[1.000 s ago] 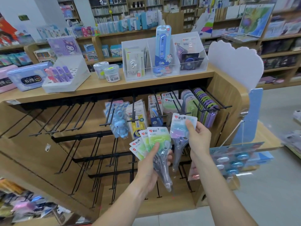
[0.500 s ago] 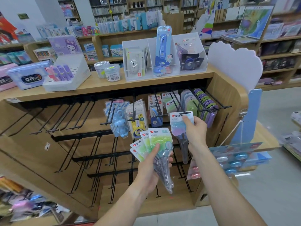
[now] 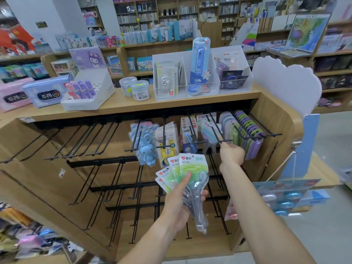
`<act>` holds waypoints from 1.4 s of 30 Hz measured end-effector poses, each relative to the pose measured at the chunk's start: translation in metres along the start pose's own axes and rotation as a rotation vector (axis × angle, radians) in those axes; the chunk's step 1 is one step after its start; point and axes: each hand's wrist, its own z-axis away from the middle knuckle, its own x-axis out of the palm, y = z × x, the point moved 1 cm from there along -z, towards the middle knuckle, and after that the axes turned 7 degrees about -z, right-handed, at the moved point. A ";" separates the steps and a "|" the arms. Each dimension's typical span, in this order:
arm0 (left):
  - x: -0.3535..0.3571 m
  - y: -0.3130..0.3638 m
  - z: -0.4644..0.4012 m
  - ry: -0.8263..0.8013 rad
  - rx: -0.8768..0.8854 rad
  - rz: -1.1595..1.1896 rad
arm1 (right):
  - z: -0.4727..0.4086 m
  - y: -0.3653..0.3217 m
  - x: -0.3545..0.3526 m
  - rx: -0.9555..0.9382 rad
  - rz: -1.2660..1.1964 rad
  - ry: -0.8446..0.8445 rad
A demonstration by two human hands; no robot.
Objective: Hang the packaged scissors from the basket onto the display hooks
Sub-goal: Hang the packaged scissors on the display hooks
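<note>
My left hand (image 3: 179, 204) grips a fan of several packaged scissors (image 3: 187, 168) with green and white header cards, their clear blister ends pointing down. It is held in front of the hook rack, below the top row. A pastel blue and purple scissors pack (image 3: 208, 133) hangs partway along a black display hook (image 3: 217, 130) in the top row. My right hand (image 3: 231, 154) is at that hook's front tip, back toward me, with nothing visible in it. Its fingertips are partly hidden. No basket is in view.
Purple and green cases (image 3: 249, 134) fill the hook just right of my right hand. Blue bunny packs (image 3: 146, 149) and other packs hang to the left. Bare hooks (image 3: 76, 145) cover the rack's left side and lower rows. Clear bins (image 3: 202, 73) stand on the shelf top.
My right hand carried the pastel pack up to the top-row hook and slid it on. The pack now hangs there, out of the hand. My left hand kept its fan steady.
</note>
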 end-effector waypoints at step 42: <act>0.007 -0.004 0.020 0.015 0.001 -0.177 | -0.018 0.004 0.012 -0.147 0.459 -0.102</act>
